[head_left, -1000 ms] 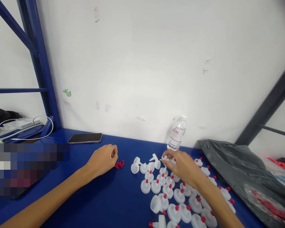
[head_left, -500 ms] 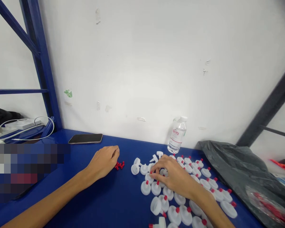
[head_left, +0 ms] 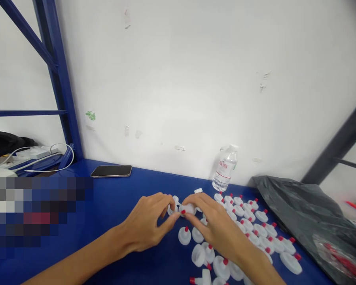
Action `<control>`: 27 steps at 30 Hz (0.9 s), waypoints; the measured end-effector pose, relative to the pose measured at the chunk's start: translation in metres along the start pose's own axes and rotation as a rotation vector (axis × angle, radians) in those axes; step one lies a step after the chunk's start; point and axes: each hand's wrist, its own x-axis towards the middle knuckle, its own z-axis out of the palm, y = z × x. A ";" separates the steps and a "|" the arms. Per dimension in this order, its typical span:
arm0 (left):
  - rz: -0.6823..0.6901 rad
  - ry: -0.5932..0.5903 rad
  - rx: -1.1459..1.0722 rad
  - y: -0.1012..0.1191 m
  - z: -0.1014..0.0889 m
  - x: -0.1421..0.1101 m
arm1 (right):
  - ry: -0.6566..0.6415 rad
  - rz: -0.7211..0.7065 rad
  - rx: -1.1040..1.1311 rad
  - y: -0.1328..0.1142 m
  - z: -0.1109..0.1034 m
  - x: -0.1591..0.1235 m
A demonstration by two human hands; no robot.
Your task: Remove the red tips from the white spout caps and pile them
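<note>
My right hand (head_left: 215,223) pinches a white round nozzle cap (head_left: 188,208) between thumb and fingers. A small red tip cap (head_left: 183,212) sits at the end of its spout. My left hand (head_left: 151,219) meets it from the left, thumb tip at the red tip cap and fingers curled. Behind the fingers, a white nozzle cap (head_left: 175,201) with no red visible lies on the table, and another white piece (head_left: 198,190) lies just past my right hand. Many red-tipped white nozzle caps (head_left: 222,268) spread around and under my right forearm. The loose red pieces are hidden behind my left hand.
A phone (head_left: 111,171) lies on the blue table (head_left: 112,206) at the back left. A water bottle (head_left: 224,169) stands by the wall. On the right rests a dark plastic bag (head_left: 302,213) with a clear packet of red pieces (head_left: 341,259). White cables (head_left: 59,169) lie far left.
My left hand has moved right from the small pile of red pieces to my right hand. My right hand has lifted a white nozzle cap and drawn it left. The view has shifted slightly.
</note>
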 end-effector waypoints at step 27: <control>-0.216 0.005 -0.679 0.019 -0.007 0.015 | 0.359 -0.423 -0.279 -0.008 0.010 0.008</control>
